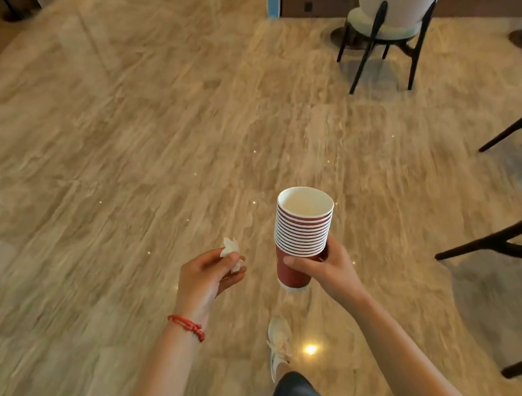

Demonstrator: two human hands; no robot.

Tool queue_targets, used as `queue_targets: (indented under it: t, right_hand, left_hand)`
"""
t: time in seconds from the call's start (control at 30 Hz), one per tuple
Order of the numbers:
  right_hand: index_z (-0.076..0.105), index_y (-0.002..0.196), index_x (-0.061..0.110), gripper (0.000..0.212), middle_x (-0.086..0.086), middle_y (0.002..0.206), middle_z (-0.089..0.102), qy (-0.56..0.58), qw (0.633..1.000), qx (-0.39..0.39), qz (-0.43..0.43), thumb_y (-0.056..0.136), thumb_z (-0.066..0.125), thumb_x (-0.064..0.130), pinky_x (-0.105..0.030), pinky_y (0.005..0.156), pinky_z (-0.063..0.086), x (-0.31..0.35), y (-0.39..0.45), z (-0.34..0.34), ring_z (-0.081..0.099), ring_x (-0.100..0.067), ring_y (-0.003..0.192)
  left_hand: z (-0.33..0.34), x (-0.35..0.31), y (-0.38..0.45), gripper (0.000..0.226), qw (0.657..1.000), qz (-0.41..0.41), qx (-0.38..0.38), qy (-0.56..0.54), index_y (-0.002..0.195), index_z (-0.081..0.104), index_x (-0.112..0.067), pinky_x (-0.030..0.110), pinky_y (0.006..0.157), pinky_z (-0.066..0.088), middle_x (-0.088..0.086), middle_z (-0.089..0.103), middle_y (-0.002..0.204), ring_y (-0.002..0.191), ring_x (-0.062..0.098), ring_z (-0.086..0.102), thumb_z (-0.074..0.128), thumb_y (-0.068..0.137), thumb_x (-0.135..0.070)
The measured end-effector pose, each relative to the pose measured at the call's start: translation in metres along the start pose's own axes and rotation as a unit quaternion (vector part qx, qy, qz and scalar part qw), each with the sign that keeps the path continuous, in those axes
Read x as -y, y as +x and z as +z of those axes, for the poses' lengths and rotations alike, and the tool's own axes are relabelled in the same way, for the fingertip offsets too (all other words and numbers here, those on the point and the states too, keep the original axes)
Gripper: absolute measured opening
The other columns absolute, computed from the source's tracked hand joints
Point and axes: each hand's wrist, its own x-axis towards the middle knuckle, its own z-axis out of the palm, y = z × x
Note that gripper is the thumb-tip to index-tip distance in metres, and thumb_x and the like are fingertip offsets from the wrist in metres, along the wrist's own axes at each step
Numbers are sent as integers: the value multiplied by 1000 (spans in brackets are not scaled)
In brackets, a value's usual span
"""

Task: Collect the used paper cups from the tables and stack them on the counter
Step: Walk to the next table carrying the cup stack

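1. A polished beige floor (107, 154) fills the view, with a pale chair (394, 13) far right.
2. A stack of red paper cups (300, 236) stands nearly upright at near centre, tilted slightly right, open mouth up; the top cup looks empty.
3. The right hand (326, 266) grips the stack's lower half.
4. The left hand (207, 279) pinches a crumpled white tissue (231, 249), left of the cups.

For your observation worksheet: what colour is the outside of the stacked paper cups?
Dark red outside, white rims and inside: the stack of paper cups, head view.
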Motion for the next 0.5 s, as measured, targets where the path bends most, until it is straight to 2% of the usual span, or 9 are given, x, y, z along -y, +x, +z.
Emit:
queue_targets:
  t: [0.17,0.3,0.5]
  right_hand:
    - [60,110,20,47,9,99,72,8,1000,10,-11,67,80,16,-17,74,52,25,123,-16,67,-7,94]
    - [57,117,9,54,1,103,71,1,1000,1,-13,69,82,10,-22,78,53,46,213,-32,67,-10,96]
    - [55,120,13,56,1,106,70,-2,1000,-3,-3,70,81,13,-28,84,54,57,331,-47,66,-10,99]
  left_hand:
    - [49,-53,102,4,1000,7,-8,-9,82,71,-5,22,58,56,8,74,71,67,17,71,68,79,-4]
    - [83,-98,175,5,1000,15,6,-9,78,72,-6,21,59,55,9,74,73,69,18,71,67,79,-4]
    - [117,-142,280,6,1000,6,2,-15,79,71,-7,20,57,56,8,74,71,67,17,71,66,80,-3]
